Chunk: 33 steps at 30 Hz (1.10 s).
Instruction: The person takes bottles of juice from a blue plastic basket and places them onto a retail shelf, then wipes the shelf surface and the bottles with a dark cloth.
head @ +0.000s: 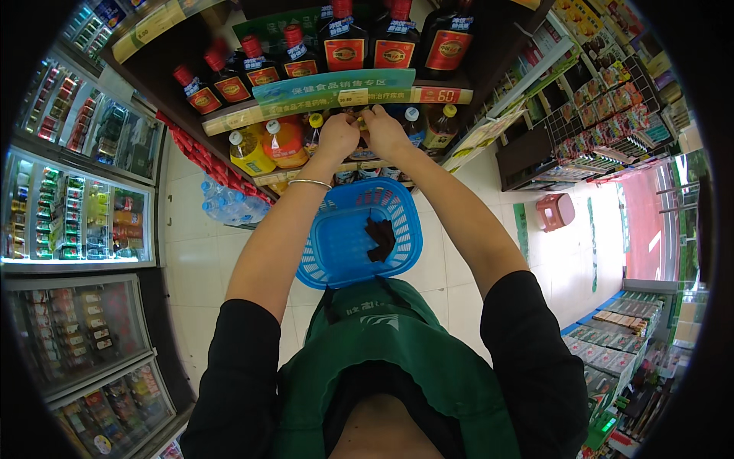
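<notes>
At the lower shelf of a dark display rack, my left hand (339,136) and my right hand (384,133) are close together with fingers curled. Between them is a small yellowish packaged item (362,123); the fingers cover most of it, and its kind is unclear. Left of my hands stand a yellow-capped bottle (313,132), an orange drink bottle (283,143) and a yellow drink bottle (251,154). To their right are a white-capped bottle (413,127) and another yellow-capped bottle (442,127). Below my forearms, a blue plastic basket (338,246) holds a dark crumpled cloth-like thing (381,238).
Dark liquor bottles with red caps (395,46) line the shelf above, behind a green sign strip (335,86). Packs of bottled water (229,201) sit on the floor at left, near glass-door coolers (80,212). A pink stool (555,212) stands at right.
</notes>
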{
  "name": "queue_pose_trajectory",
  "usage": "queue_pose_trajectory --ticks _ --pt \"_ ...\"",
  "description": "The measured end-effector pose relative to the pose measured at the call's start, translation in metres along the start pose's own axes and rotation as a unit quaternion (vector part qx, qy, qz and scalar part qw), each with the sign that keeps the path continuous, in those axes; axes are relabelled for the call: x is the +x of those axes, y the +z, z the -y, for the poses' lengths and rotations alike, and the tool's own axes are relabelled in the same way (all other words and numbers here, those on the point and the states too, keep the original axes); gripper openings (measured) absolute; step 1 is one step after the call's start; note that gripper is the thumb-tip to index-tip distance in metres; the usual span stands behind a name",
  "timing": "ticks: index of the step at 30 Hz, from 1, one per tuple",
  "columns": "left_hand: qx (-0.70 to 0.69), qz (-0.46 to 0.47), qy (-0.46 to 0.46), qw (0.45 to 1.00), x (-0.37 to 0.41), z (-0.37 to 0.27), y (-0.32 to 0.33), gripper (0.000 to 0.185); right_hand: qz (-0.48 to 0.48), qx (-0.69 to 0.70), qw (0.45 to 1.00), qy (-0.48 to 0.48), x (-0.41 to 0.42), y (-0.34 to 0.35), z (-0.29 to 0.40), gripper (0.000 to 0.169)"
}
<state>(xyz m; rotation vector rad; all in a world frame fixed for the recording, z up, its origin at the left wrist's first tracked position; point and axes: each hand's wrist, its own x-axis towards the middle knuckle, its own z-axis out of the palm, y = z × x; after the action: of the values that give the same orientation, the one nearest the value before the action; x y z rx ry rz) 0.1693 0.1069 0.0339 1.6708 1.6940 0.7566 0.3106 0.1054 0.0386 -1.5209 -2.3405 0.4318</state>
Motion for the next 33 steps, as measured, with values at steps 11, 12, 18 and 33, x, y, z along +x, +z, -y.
queue_pose_trajectory --ticks 11,12,18,33 --pt "0.016 -0.009 0.047 0.999 0.022 0.03 0.03 0.025 -0.015 0.031 0.999 0.04 0.022 0.044 -0.029 0.037" --pt "0.007 -0.014 0.055 0.998 0.027 0.035 0.031 0.024 -0.024 0.03 0.998 0.039 0.026 0.044 -0.028 0.038" --pt "0.074 -0.069 0.089 0.991 0.022 0.028 0.037 0.023 0.015 0.012 0.994 0.104 0.036 0.047 -0.027 0.042" --pt "0.01 -0.131 0.142 0.981 0.002 0.053 0.064 0.048 0.042 0.015 0.994 0.096 0.034 0.054 -0.027 0.071"
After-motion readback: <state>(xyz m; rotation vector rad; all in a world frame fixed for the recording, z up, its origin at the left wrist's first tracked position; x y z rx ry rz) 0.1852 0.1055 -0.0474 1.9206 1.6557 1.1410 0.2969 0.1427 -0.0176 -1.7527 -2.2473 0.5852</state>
